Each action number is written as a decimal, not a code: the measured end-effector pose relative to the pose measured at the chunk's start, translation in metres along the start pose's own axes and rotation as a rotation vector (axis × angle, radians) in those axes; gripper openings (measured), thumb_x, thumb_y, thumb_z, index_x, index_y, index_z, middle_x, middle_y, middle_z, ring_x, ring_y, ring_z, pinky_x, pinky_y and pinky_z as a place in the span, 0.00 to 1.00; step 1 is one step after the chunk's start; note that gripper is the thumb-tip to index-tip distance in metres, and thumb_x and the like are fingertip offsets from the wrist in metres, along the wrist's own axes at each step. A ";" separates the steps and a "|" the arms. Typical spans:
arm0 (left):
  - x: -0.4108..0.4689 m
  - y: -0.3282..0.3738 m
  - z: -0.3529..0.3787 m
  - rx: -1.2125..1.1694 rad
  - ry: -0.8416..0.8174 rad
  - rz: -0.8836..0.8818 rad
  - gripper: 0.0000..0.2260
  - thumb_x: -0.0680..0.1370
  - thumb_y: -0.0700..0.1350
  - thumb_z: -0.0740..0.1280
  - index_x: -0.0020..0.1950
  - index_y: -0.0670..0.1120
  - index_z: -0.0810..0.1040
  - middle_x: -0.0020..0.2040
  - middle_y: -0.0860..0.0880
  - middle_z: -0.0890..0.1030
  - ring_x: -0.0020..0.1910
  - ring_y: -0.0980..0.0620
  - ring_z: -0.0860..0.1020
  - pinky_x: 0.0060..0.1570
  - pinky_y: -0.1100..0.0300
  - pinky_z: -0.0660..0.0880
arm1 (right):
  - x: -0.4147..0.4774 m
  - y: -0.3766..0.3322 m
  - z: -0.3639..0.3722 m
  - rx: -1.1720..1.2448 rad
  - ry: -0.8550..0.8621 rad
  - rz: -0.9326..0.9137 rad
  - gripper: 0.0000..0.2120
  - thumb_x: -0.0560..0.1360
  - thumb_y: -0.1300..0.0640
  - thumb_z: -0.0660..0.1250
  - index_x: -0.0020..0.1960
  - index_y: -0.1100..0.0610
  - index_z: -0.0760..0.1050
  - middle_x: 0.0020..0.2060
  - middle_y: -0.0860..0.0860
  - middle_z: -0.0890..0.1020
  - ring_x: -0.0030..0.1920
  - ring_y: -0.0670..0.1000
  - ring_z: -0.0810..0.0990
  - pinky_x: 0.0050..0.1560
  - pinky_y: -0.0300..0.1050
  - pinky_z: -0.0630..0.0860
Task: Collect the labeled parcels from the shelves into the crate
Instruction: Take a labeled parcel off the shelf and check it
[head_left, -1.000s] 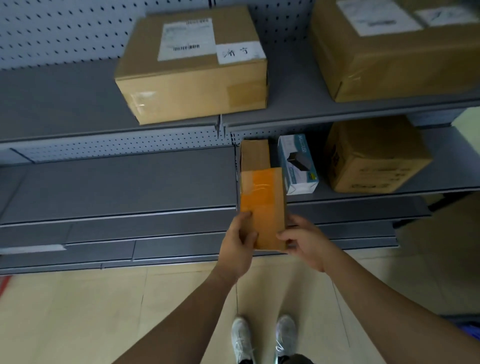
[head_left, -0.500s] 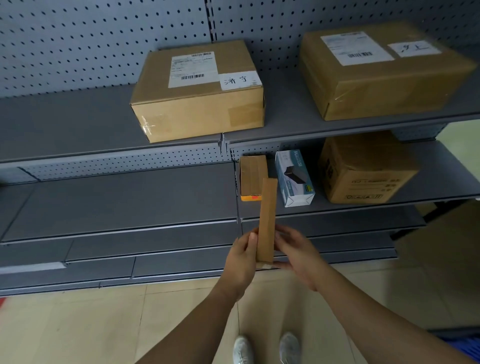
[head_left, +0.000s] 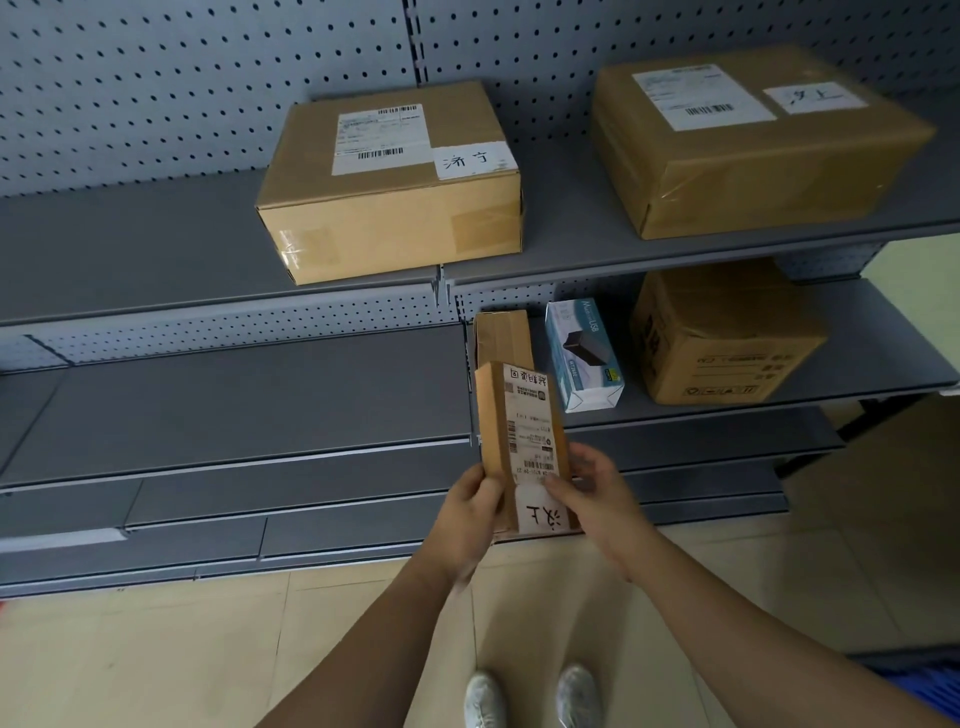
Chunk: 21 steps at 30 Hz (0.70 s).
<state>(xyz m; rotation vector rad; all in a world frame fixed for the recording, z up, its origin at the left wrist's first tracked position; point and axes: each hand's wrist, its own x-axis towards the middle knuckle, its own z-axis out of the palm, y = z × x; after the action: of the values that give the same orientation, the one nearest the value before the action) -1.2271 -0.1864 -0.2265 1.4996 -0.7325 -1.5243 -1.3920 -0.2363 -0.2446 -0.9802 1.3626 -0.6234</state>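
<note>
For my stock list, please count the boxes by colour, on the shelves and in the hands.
Brown cardboard boxes on the shelves: 4
Brown parcel, held: 1
White-and-blue box: 1
Total: 6

Five brown parcels (head_left: 389, 223) (head_left: 753, 171) (head_left: 722, 338) (head_left: 501, 335) (head_left: 514, 426), one blue box (head_left: 582, 358).

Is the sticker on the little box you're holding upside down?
Upside down. The label on the small parcel reads inverted; left hand and right hand hold it.
</note>
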 end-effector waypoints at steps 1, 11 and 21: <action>0.000 0.000 -0.002 0.002 -0.007 -0.006 0.13 0.86 0.48 0.56 0.66 0.46 0.76 0.58 0.46 0.85 0.55 0.48 0.84 0.50 0.56 0.83 | 0.001 0.001 0.000 0.030 -0.007 0.042 0.22 0.79 0.55 0.71 0.70 0.44 0.70 0.61 0.45 0.81 0.56 0.49 0.83 0.45 0.46 0.85; 0.006 0.017 -0.023 -0.046 0.085 0.046 0.22 0.83 0.53 0.64 0.73 0.59 0.58 0.54 0.47 0.86 0.57 0.45 0.83 0.62 0.42 0.75 | 0.004 -0.005 -0.021 0.102 -0.074 0.123 0.17 0.79 0.62 0.70 0.63 0.46 0.74 0.57 0.51 0.85 0.56 0.57 0.84 0.50 0.59 0.85; 0.025 0.043 -0.043 -0.093 0.101 0.033 0.13 0.83 0.40 0.65 0.68 0.45 0.74 0.52 0.42 0.86 0.49 0.44 0.86 0.46 0.50 0.83 | 0.009 -0.027 -0.034 -0.078 -0.043 0.027 0.19 0.80 0.60 0.69 0.67 0.44 0.74 0.58 0.47 0.84 0.54 0.51 0.85 0.47 0.52 0.84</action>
<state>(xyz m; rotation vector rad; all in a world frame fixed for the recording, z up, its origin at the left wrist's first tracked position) -1.1759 -0.2213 -0.2061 1.4768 -0.6166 -1.4281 -1.4191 -0.2639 -0.2240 -1.0302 1.3678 -0.5292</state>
